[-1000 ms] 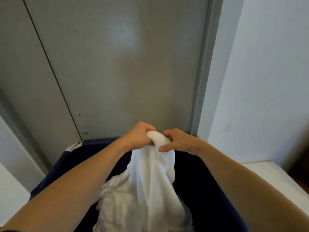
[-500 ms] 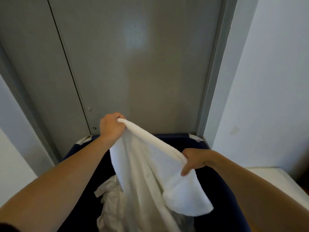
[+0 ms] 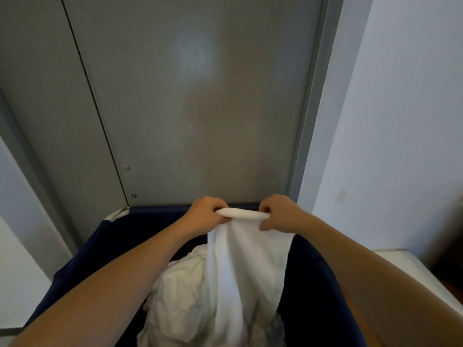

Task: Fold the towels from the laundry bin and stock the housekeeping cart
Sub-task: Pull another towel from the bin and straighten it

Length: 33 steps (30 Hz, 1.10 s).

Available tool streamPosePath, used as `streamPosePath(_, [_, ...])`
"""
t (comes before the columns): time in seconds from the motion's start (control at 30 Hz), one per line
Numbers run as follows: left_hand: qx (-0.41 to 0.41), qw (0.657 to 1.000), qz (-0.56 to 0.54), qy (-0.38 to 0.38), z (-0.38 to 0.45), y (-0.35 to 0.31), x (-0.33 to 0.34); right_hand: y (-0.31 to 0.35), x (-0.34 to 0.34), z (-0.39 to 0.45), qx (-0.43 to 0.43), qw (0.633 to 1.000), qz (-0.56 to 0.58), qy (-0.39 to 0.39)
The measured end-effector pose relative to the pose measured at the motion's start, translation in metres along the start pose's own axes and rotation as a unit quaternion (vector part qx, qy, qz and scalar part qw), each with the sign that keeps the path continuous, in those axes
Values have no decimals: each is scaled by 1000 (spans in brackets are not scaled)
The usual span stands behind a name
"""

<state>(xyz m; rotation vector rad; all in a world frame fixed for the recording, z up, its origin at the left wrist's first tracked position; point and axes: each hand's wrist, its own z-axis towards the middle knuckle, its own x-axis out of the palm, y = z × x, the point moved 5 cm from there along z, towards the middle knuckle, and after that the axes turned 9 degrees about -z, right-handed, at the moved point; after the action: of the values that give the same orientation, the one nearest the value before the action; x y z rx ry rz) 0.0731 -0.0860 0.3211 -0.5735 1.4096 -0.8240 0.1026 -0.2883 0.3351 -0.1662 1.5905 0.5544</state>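
A white towel hangs from both my hands above the dark blue laundry bin. My left hand grips the towel's top edge on the left. My right hand grips the same edge a short span to the right, so a rolled strip of cloth stretches between them. The towel's lower part drops into the bin, where a crumpled heap of white laundry lies. The housekeeping cart is not in view.
A grey metal door stands right behind the bin, with a grey frame on its right. A white wall fills the right side. A white flat surface lies low on the right beside the bin.
My hands had spread apart along the towel's edge, the right one lower. Now they are level and closer together, and the towel hangs straight down between them.
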Motion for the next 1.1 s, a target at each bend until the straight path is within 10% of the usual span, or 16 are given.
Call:
streamPosePath(0.13, [-60,991,-106,-53,-4,17,-15,-29,-2,-15,73,970,224,-53])
streamPosePath(0.43, [-53,981,-185,28,-15,-27,5,20,-26,-33,82,766,629,-107])
streamPosePath(1.1, [-68,939,-313,122,-85,-4,10,51,-16,-55,168,877,398,-212])
